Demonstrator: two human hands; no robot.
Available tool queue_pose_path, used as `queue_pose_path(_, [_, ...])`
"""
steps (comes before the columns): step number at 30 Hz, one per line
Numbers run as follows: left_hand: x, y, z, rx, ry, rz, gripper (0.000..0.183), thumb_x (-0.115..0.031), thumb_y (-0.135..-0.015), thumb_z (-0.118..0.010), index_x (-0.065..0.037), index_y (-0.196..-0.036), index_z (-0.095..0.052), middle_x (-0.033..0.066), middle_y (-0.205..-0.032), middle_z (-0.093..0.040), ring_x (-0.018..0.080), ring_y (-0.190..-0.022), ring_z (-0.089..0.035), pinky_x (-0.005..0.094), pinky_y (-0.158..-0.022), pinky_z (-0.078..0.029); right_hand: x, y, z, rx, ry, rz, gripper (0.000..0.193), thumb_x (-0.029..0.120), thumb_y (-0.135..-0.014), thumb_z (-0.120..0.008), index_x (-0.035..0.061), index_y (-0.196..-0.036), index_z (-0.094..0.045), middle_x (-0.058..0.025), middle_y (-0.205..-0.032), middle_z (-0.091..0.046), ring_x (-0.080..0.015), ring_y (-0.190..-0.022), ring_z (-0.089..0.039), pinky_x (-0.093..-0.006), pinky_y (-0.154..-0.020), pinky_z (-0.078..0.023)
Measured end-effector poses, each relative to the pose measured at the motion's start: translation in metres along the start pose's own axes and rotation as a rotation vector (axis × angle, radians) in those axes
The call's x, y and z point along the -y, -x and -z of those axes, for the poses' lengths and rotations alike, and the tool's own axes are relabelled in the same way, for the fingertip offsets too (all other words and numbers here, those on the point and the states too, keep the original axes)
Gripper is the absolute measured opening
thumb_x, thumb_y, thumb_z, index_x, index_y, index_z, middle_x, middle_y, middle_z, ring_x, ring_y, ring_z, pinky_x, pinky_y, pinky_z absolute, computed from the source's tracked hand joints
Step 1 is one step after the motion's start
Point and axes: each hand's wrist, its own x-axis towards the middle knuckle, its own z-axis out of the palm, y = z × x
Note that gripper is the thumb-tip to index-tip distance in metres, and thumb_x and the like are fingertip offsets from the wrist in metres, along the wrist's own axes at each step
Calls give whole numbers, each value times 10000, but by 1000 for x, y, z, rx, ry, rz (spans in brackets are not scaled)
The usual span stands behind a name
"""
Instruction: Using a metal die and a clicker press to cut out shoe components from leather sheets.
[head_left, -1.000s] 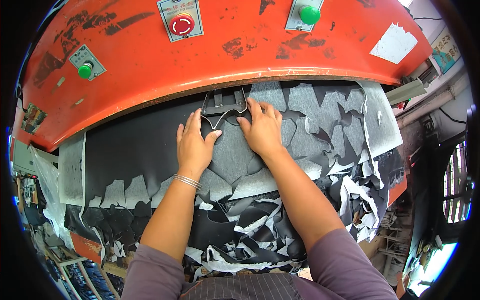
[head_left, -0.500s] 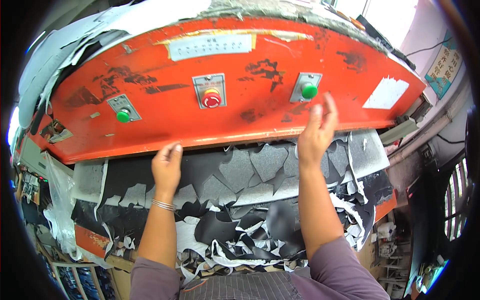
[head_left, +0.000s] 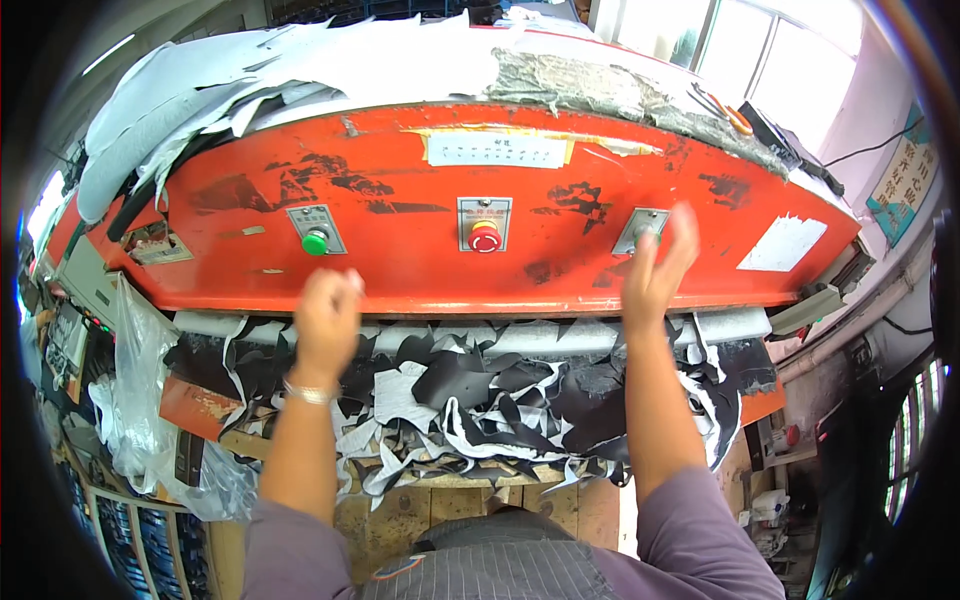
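My left hand (head_left: 328,318), slightly blurred, has its fingers curled in a loose fist, and nothing shows in it. It is just below the left green push button (head_left: 315,242) on a red machine panel (head_left: 400,275). My right hand (head_left: 655,275) is raised with thumb and fingers apart, holding nothing. Its fingers partly cover the right green button (head_left: 648,240); whether they touch it I cannot tell. Between the hands, a red knob (head_left: 485,236) sits on the panel. Below the panel lie black and white sheet scraps (head_left: 455,380) in a tangled heap.
White sheets (head_left: 330,65) are piled on top of the machine, with orange-handled scissors (head_left: 735,115) at its right. A clear plastic bag (head_left: 140,400) hangs at the left, above a rack (head_left: 130,530). The wooden floor (head_left: 450,505) shows below the scraps.
My view has shifted. Panel and scraps now appear closer together, hiding the grey cut pieces on the black board. My left hand has curled and is nearer the left button; my right hand overlaps the right one.
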Motion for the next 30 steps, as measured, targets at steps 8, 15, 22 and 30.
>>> queue_pose_path(8, [-71,206,1,837,-117,-181,560,-354,-623,-802,-72,-1061,-598,83,-951,-573,272,-914,-572,381,-756,-476,136,218,111,1241,43,196,480,334,-684,-742,50,-1043,-596,-118,-955,-623,-278,-902,-601,-370,-762,-481])
queue_pose_path(15, [-66,223,-14,683,-176,-108,411,-213,-597,-790,-74,-920,-578,88,-872,-535,289,-856,-535,398,-723,-446,139,220,92,1245,189,104,382,206,-556,-808,82,-829,-571,-77,-829,-582,-251,-832,-594,-365,-683,-495])
queue_pose_path(22, [-54,191,1,932,30,-8,410,-289,-724,-732,-62,-1046,-616,117,-937,-586,310,-904,-558,391,-776,-464,124,175,84,1630,10,41,350,308,-707,-726,67,-948,-646,-108,-899,-648,-297,-871,-632,-378,-724,-515])
queue_pose_path(30, [-21,63,-22,1000,576,353,355,-278,-834,-705,-45,-1096,-655,112,-981,-682,216,-906,-661,308,-806,-507,2,90,-117,1117,230,-256,550,520,-804,-634,15,-1023,-641,-191,-1040,-638,-360,-981,-602,-452,-823,-477])
